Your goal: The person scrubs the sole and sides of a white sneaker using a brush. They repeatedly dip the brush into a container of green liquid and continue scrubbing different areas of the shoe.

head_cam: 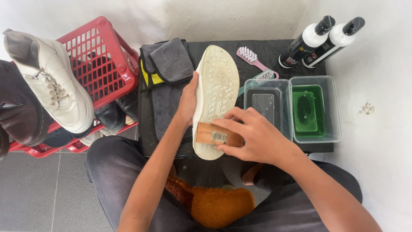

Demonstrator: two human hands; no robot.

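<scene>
A red basket (98,64) at nine o'clock carries one white sneaker (51,81). At centre, the left hand (187,101) grips one upturned shoe (216,99); the right hand (253,133) pinches a wooden brush (212,134) against its sole. At two o'clock, two tubs (315,109), two bottles (322,41), near the desk (223,49) edge.

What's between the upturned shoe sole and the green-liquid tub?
Head view: a clear tub holding darker liquid sits between the shoe sole and the green tub, with a teal brush poking out behind it.
</scene>
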